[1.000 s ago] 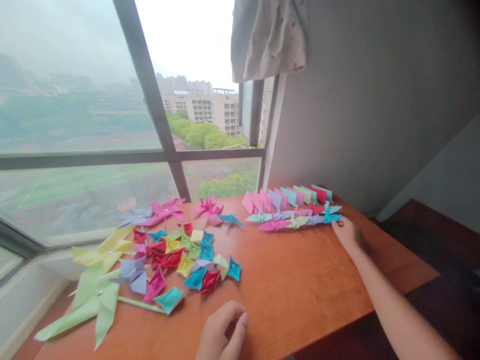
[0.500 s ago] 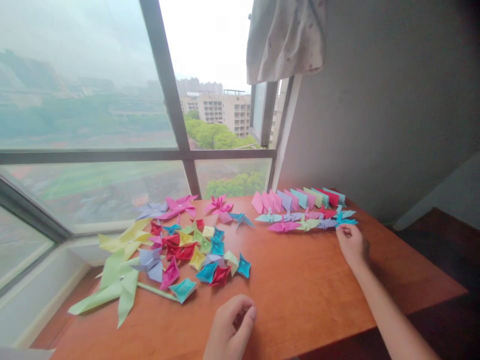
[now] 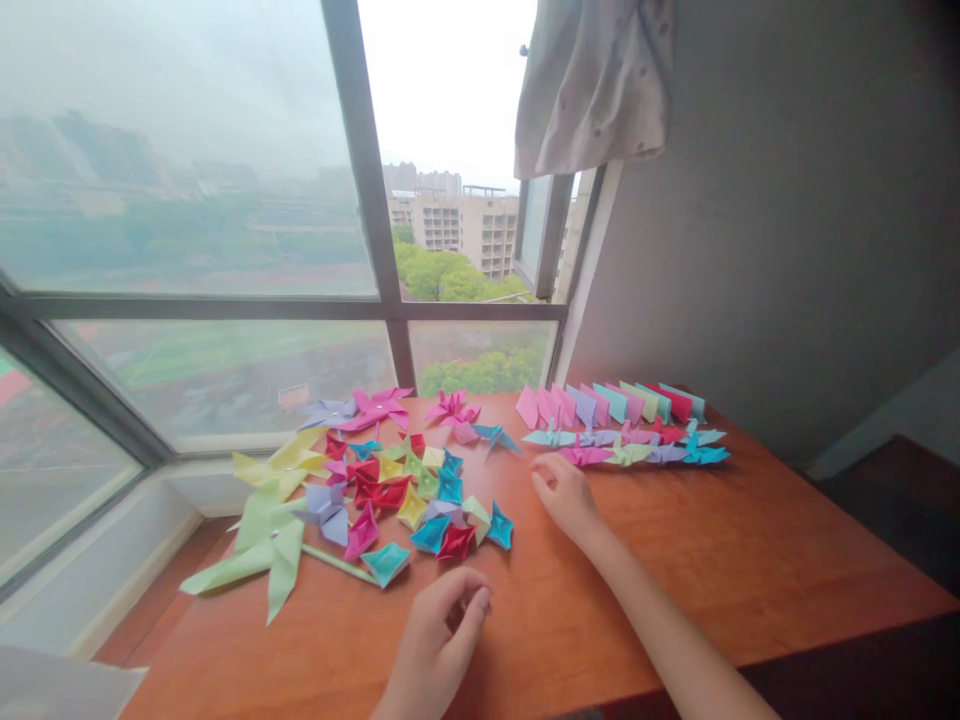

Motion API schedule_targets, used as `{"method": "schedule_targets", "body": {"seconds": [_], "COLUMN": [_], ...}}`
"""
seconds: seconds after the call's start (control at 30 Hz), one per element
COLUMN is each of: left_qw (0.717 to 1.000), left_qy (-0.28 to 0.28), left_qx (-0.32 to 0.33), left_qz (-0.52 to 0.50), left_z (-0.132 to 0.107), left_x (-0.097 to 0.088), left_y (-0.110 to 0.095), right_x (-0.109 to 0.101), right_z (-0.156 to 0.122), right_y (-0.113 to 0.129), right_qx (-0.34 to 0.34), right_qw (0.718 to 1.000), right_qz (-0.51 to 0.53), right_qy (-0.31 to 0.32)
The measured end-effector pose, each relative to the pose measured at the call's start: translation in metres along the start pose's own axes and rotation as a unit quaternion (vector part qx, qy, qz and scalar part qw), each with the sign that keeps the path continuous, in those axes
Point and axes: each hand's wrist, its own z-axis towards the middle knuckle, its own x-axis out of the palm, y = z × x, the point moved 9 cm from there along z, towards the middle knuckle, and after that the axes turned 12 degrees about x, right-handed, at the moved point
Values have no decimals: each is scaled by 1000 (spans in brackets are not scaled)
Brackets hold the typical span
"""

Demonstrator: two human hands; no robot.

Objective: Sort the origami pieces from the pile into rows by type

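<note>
My right hand (image 3: pixel 564 492) hovers over the middle of the table with its fingers loosely curled, and nothing shows in them. Just left of it, a blue paper crane (image 3: pixel 496 438) stands apart from my fingertips. Beyond my right hand are rows of folded cranes, with a magenta crane (image 3: pixel 586 456) at the near left end. Low in the view, my left hand (image 3: pixel 442 630) is curled with thumb and fingers drawn together, and no object is visible in it. Close above it lie small paper boxes, among them a red one (image 3: pixel 456 543) and a teal one (image 3: pixel 388 565).
A green pinwheel (image 3: pixel 274 540) and a yellow pinwheel (image 3: pixel 289 465) lie at the table's left. Behind the crane rows stands a line of folded paper pieces (image 3: pixel 611 403). Pink cranes (image 3: pixel 453 408) sit near the window, with a curtain (image 3: pixel 592 90) and grey wall at right.
My right hand has moved left from the blue crane at the right end of the rows toward the lone blue crane. My left hand stays low and curled. The view has shifted slightly.
</note>
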Motion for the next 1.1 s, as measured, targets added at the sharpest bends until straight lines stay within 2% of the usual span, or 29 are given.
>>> {"method": "schedule_targets", "body": {"seconds": [0.1,0.27,0.53,0.63,0.7,0.8,0.9,1.0,1.1], "left_qw": [999,998,997,998,999,997,991,986,982], "left_qy": [-16,-7,-21,-28,-35,-76,-119,-131,-119], "left_qx": [18,28,35,28,17,-9,-31,-31,-46], "left_qz": [29,57,62,42,20,-20,-60,-94,-135], "left_z": [-2,-3,-1,0,2,5,10,17,20], "left_x": [-7,-3,-5,-7,-9,-18,-22,-17,-6], "left_y": [1,3,-3,-3,0,6,9,7,12], "right_x": [15,30,27,19,17,22,27,32,34], "right_z": [17,33,25,7,-13,-53,-97,-128,-143], "right_y": [20,39,33,30,29,34,48,57,56], "right_qx": [0,16,52,63,86,140,147,122,99], "right_qw": [1000,1000,997,995,986,945,918,920,934], "right_qz": [7,21,59,82,137,278,343,341,307], "right_qy": [2,13,13,8,30,96,137,148,152]}}
